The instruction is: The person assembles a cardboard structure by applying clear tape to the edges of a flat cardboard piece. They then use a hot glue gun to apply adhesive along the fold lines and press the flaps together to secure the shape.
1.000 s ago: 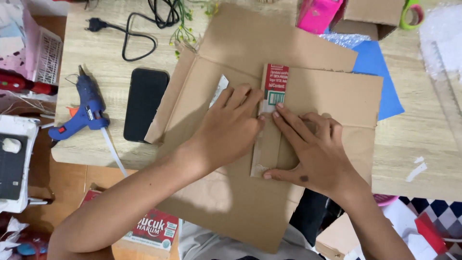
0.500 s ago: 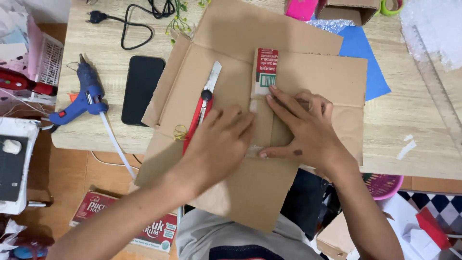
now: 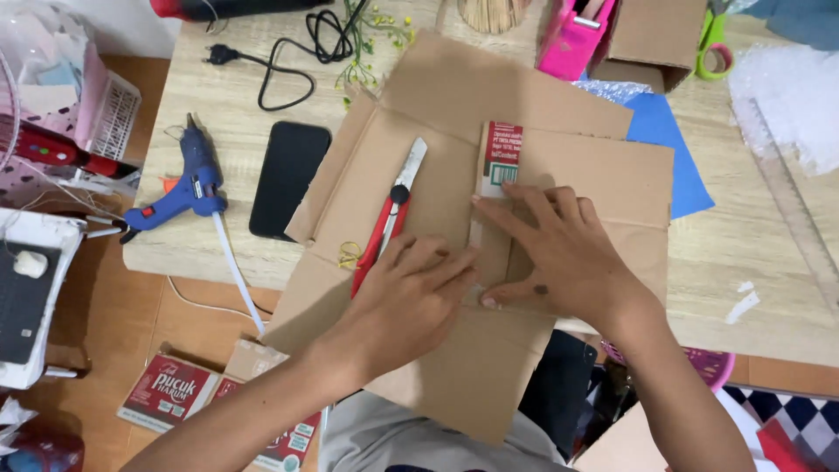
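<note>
Cardboard sheet point(image 3: 559, 105): matt brown paperboard, creased.
Table point(image 3: 227, 96): pale wood grain, smooth.
Phone point(image 3: 289, 178): glossy black glass.
Glue gun point(image 3: 179, 192): blue plastic, slight sheen.
Knife point(image 3: 389, 217): red plastic handle, metal blade.

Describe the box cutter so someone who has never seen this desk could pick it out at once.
Start at the big flattened cardboard sheet spread over the wooden table. The box cutter lies on its left half, slanted, just above the left hand. It is the only slim tool with a red handle and silver blade housing; the blue glue gun lies off the cardboard.
</note>
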